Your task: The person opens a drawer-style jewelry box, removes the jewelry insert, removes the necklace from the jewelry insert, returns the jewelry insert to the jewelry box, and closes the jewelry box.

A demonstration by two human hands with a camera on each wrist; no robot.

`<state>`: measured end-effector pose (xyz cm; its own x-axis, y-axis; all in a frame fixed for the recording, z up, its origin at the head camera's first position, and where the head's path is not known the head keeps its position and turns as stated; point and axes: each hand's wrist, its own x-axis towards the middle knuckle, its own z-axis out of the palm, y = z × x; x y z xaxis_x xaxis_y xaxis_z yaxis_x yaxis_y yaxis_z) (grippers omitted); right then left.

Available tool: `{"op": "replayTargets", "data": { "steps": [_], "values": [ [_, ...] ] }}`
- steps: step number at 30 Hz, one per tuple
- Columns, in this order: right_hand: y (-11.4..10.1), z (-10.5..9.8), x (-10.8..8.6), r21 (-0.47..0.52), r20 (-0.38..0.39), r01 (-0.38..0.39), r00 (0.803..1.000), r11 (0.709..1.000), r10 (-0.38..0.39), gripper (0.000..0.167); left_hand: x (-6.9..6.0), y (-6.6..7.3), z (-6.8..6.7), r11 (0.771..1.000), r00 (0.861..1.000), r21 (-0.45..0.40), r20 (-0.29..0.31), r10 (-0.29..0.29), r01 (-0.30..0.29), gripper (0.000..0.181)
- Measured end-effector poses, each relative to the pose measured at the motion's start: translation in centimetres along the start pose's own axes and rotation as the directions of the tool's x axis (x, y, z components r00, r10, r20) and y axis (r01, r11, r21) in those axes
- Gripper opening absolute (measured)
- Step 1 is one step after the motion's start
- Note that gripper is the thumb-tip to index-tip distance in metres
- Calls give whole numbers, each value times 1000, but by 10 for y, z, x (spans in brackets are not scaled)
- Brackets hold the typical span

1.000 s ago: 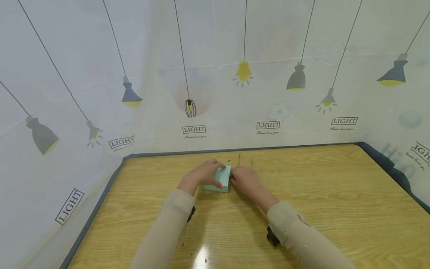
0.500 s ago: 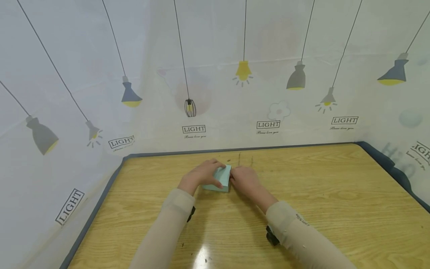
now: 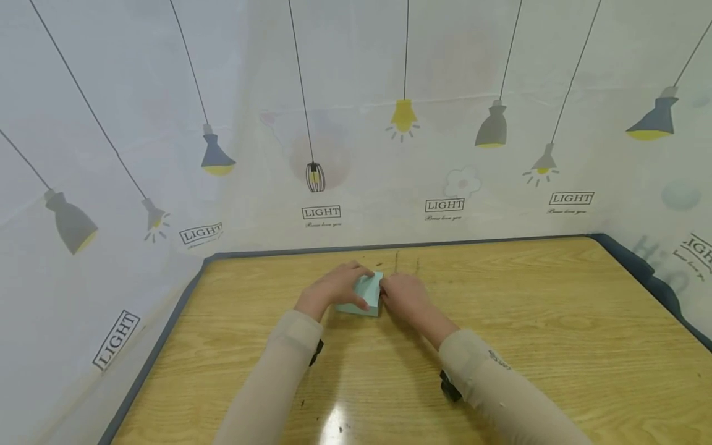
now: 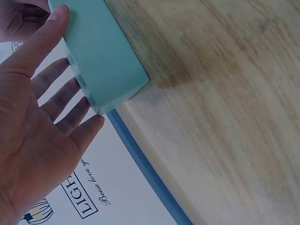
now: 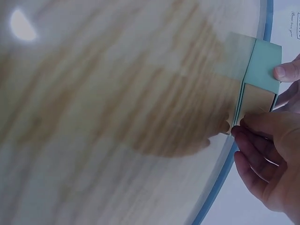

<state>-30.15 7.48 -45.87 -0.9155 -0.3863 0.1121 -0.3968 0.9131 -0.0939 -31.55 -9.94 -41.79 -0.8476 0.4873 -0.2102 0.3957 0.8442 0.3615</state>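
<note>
A small pale green box [image 3: 364, 298] lies on the wooden table, towards its far edge. My left hand [image 3: 335, 288] holds it from the left, thumb on the near side and fingers on the far side; the left wrist view shows the thumb and fingers along the box [image 4: 105, 56]. My right hand [image 3: 408, 298] is at the box's right end. In the right wrist view that end shows a brown cardboard panel [image 5: 257, 101] inside a green rim. Thumb and forefinger of the right hand pinch at its lower edge; the exact contact is partly hidden.
The wood-grain table [image 3: 528, 309] has a dark blue edging [image 3: 311, 251] at the back and sides. Behind it rises a white sheet [image 3: 361, 142] printed with lamps and lettering. Small dark marks dot the tabletop.
</note>
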Motion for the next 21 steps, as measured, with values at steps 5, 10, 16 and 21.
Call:
{"op": "replayTargets", "data": {
  "steps": [5, 10, 16, 21],
  "values": [
    [-1, -4, 0, -6, 12, 13, 1000, 1000, -13, 15, 0, 0, 0, 1000, 1000, 3, 4, 4, -4, 76],
    [-2, -8, -1, -10, 8, 26, 1000, 1000, -26, 15, 1, -1, 0, 1000, 1000, 12, 2, 6, -6, 76],
    [-3, -9, -1, -24, 10, 32, 999, 999, -32, 16, 1, -1, 0, 1000, 1000, -1, 0, 1, -1, 76],
    [-2, -6, 0, -30, 12, 35, 999, 999, -34, 16, 1, -2, 1, 1000, 1000, -7, 0, -1, 1, 75]
  ]
}}
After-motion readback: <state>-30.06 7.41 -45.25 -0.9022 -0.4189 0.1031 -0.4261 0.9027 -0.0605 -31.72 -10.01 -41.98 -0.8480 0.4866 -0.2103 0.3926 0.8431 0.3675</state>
